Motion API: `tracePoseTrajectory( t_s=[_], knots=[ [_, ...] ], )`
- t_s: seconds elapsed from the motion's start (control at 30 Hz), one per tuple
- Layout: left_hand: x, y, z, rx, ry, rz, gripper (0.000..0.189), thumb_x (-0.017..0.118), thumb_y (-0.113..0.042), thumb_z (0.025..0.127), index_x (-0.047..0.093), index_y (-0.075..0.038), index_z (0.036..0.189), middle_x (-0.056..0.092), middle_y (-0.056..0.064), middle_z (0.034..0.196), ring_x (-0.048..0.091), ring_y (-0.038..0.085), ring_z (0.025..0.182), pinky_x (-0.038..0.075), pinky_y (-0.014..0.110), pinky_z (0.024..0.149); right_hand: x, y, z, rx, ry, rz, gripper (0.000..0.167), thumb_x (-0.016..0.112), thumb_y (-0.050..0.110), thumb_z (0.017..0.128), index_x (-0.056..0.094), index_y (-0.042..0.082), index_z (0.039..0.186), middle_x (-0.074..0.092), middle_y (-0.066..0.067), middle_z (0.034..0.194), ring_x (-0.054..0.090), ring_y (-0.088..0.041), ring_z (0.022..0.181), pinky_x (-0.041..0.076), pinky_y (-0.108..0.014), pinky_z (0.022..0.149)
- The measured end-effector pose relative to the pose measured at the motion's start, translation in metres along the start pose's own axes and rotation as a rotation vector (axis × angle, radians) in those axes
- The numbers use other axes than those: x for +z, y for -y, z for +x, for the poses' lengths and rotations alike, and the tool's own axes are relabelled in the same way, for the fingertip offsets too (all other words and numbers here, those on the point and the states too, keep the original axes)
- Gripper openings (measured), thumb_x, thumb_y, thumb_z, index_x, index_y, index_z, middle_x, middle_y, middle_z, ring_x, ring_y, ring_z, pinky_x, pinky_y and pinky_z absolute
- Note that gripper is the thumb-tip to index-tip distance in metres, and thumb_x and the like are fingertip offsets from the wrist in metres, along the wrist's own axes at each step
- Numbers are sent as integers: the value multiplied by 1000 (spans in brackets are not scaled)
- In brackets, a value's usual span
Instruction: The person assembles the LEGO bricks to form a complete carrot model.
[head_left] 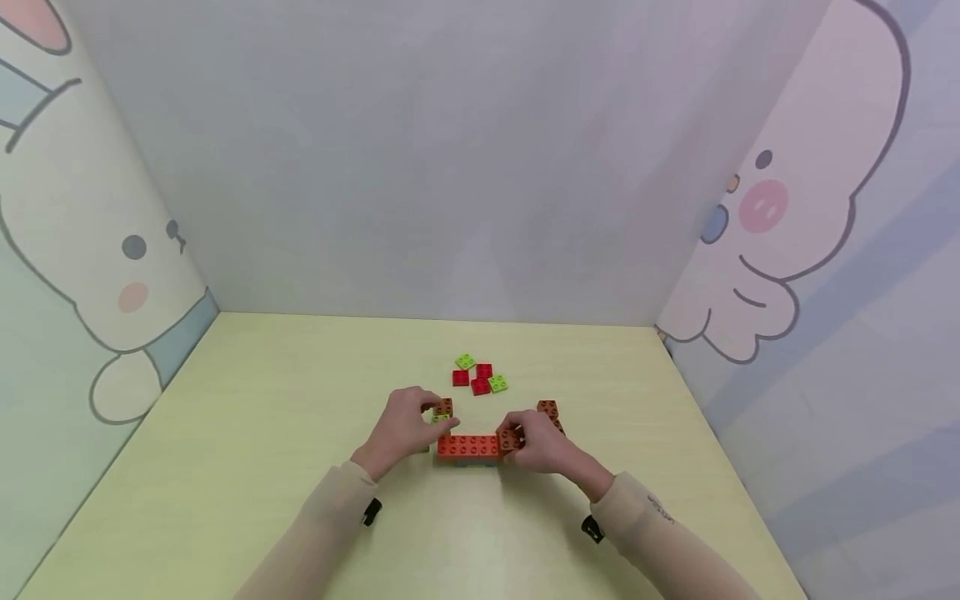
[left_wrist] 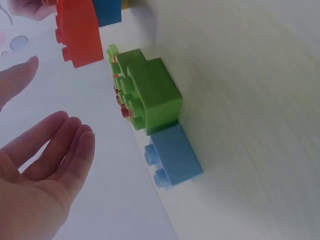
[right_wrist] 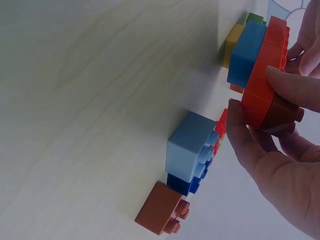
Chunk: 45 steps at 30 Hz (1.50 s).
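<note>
A row of red bricks (head_left: 468, 447) sits raised over a blue brick (right_wrist: 247, 57), with a yellow brick (right_wrist: 233, 42) underneath. At the row's right end my right hand (head_left: 542, 442) pinches a brown brick (right_wrist: 281, 114); its thumb lies across the top and the fingers curve below. My left hand (left_wrist: 45, 175) hovers by the row's left end, thumb and fingers apart and the gap between them bare. Past it are green bricks (left_wrist: 152, 95) and a light blue brick (left_wrist: 175, 155). Another brown brick (head_left: 444, 407) shows just beyond the left fingertips in the head view.
Farther back lie several thin red plates (head_left: 461, 378) and lime green plates (head_left: 498, 383). To the right of the build stand a light blue brick (right_wrist: 189, 145), a dark blue brick (right_wrist: 180, 184) and a brown brick (right_wrist: 159, 207). A wall backs the wooden table (head_left: 300, 375).
</note>
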<state>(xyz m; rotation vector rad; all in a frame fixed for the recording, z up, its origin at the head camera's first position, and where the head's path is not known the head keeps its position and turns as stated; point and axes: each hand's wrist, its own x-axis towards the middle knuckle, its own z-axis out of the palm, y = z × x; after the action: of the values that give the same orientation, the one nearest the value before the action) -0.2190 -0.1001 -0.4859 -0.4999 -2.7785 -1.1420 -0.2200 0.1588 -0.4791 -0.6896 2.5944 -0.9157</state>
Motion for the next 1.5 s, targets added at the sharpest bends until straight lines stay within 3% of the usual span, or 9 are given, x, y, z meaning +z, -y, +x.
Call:
tracePoseTrajectory(
  t_s=[0.33, 0.73, 1.03, 1.3, 1.5],
  knots=[
    [10, 13, 26, -121, 60, 89, 54, 78, -38, 78, 68, 4, 110, 64, 14, 108, 56, 29, 104, 47, 42, 86, 0, -1, 0, 9, 1, -6, 26, 75, 6, 73, 66, 15, 96, 58, 7, 87, 51, -15, 78, 46, -33, 68],
    [25, 16, 34, -236, 133, 110, 56, 83, -30, 74, 65, 4, 114, 62, 12, 108, 53, 25, 98, 45, 41, 86, 1, 1, 2, 16, 11, -7, 26, 75, 7, 73, 66, 16, 96, 58, 7, 87, 52, -14, 78, 46, -33, 68],
    [29, 12, 34, -249, 143, 84, 51, 80, -24, 78, 64, 6, 115, 62, 13, 104, 52, 23, 89, 46, 39, 78, 0, 1, 2, 24, 14, -8, 26, 76, 7, 74, 66, 15, 96, 58, 7, 87, 52, -14, 79, 46, -33, 68],
    [33, 16, 36, -209, 123, 64, 12, 74, -12, 77, 67, -4, 81, 55, 3, 71, 47, 19, 68, 40, 31, 59, 2, 1, 1, 18, 6, -10, 26, 75, 4, 73, 66, 14, 96, 58, 6, 86, 51, -14, 78, 46, -33, 68],
    [34, 13, 37, -212, 124, 37, 6, 70, -8, 79, 66, -4, 81, 53, 2, 71, 47, 20, 68, 41, 31, 58, 2, 1, 2, 14, 3, -6, 26, 76, 4, 73, 66, 14, 95, 58, 7, 86, 52, -14, 78, 46, -32, 68]
  ],
)
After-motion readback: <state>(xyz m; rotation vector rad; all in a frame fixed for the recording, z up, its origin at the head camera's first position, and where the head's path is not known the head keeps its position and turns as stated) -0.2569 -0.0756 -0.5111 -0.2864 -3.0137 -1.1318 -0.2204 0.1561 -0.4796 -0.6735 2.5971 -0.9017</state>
